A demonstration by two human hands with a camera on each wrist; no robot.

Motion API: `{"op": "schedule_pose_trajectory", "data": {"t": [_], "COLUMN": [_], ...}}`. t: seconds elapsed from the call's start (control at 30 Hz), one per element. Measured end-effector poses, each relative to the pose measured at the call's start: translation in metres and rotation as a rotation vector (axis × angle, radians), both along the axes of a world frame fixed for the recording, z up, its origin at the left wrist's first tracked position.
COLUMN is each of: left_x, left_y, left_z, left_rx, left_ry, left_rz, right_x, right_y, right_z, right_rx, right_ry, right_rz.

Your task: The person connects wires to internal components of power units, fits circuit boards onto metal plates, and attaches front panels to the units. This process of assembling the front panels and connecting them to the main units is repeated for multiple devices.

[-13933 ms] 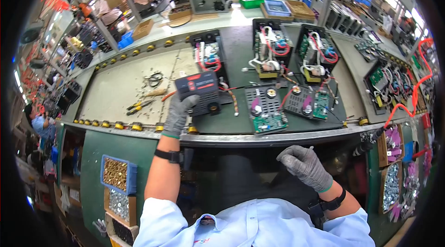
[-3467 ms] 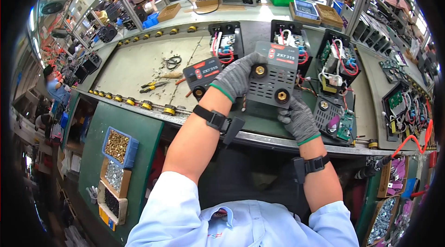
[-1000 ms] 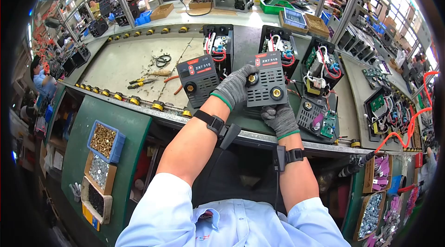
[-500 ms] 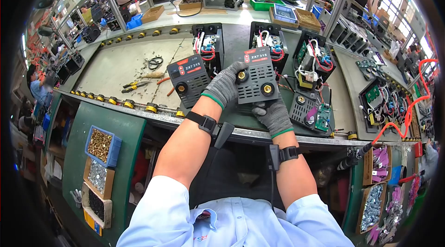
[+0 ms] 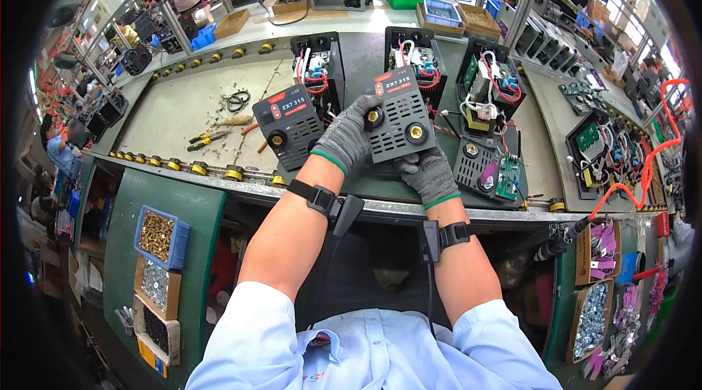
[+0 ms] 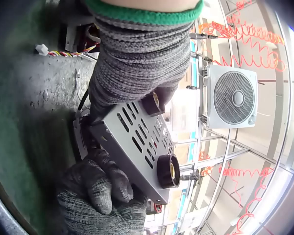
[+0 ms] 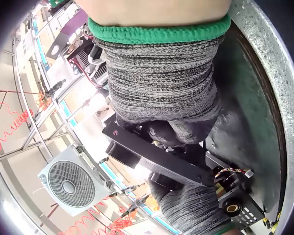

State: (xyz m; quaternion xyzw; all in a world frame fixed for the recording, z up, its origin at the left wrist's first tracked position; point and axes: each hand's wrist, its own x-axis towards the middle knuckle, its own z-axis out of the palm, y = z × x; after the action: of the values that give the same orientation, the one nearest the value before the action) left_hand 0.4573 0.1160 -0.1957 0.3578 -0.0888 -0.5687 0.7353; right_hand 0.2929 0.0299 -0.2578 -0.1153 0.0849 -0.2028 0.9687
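Note:
A grey front panel [image 5: 401, 108] marked ZX7 315, with vent slots and two brass-centred sockets [image 5: 416, 132], is held upright and slightly tilted over the bench. My gloved left hand [image 5: 344, 137] grips its left side beside the upper socket. Curled fingers of my gloved right hand [image 5: 430, 176] are behind its lower edge; in the right wrist view they sit close to a small brass part [image 7: 159, 144] on the panel's back. I cannot tell what those fingertips pinch. A second ZX7 315 panel [image 5: 294, 121] stands propped to the left, showing one socket.
Open welder units [image 5: 418, 75] with red and white wires stand behind. A panel with a green circuit board [image 5: 509, 179] lies to the right. Pliers [image 5: 208, 140] lie on the left. Bins of brass bolts [image 5: 161, 236] and washers flank the seat. An orange coiled hose [image 5: 647, 163] hangs right.
Since the oldest frame, the left hand has released the now-propped panel, and both hands hold another taken from the bench. Over the last second, that panel has tilted slightly counterclockwise.

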Motion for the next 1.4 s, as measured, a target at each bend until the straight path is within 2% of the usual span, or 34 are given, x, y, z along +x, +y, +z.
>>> {"op": "schedule_pose_trajectory", "data": {"t": [0.1, 0.17, 0.2, 0.27, 0.3, 0.4, 0.53, 0.6, 0.73, 0.8, 0.9, 1.0, 1.03, 1.13, 1.23, 1.4], "left_x": [0.003, 0.005, 0.004, 0.009, 0.012, 0.007, 0.010, 0.005, 0.004, 0.001, 0.004, 0.002, 0.001, 0.003, 0.009, 0.008], "left_y": [-0.002, -0.001, 0.000, -0.002, -0.003, -0.001, -0.003, -0.001, 0.001, 0.002, 0.000, 0.002, 0.003, 0.001, -0.001, 0.001], "left_z": [-0.005, -0.006, -0.005, -0.007, -0.008, -0.006, -0.008, -0.003, -0.002, 0.000, 0.000, 0.004, 0.005, 0.002, -0.002, 0.005], "left_rx": [-0.024, -0.022, -0.020, -0.036, -0.051, -0.003, -0.029, -0.002, -0.003, 0.010, 0.008, 0.013, 0.009, -0.009, -0.028, -0.017], "left_ry": [-0.014, -0.025, -0.035, -0.025, -0.021, -0.038, -0.031, -0.090, -0.076, -0.082, -0.075, -0.048, -0.084, -0.111, -0.004, -0.017], "left_rz": [-0.023, -0.024, -0.027, -0.061, -0.088, -0.028, -0.077, -0.011, -0.042, -0.022, -0.016, -0.044, -0.014, 0.014, -0.052, -0.107], "right_x": [-0.001, -0.008, -0.011, -0.019, -0.021, -0.015, -0.008, -0.006, -0.008, -0.007, -0.009, -0.016, -0.016, -0.014, -0.004, -0.015], "right_y": [0.003, 0.014, 0.013, 0.009, 0.011, 0.005, -0.001, -0.002, 0.007, 0.005, 0.004, 0.011, 0.007, 0.011, 0.002, 0.007], "right_z": [0.003, 0.015, 0.014, 0.014, 0.015, -0.009, -0.013, -0.010, 0.005, 0.006, 0.007, 0.018, 0.006, -0.005, -0.020, 0.011], "right_rx": [-0.096, -0.672, -0.673, -0.213, -0.043, -0.003, -0.001, -0.027, -0.060, -0.181, -0.141, -0.110, -0.144, -0.080, -0.148, -0.131], "right_ry": [0.040, 0.329, 0.333, 0.064, 0.029, -0.054, -0.138, -0.108, 0.033, 0.105, 0.189, 0.089, 0.011, 0.015, -0.043, 0.100], "right_rz": [-0.002, -0.174, -0.177, -0.084, -0.043, -0.040, -0.024, 0.022, -0.027, -0.041, -0.048, -0.064, -0.062, -0.102, -0.062, -0.004]}}
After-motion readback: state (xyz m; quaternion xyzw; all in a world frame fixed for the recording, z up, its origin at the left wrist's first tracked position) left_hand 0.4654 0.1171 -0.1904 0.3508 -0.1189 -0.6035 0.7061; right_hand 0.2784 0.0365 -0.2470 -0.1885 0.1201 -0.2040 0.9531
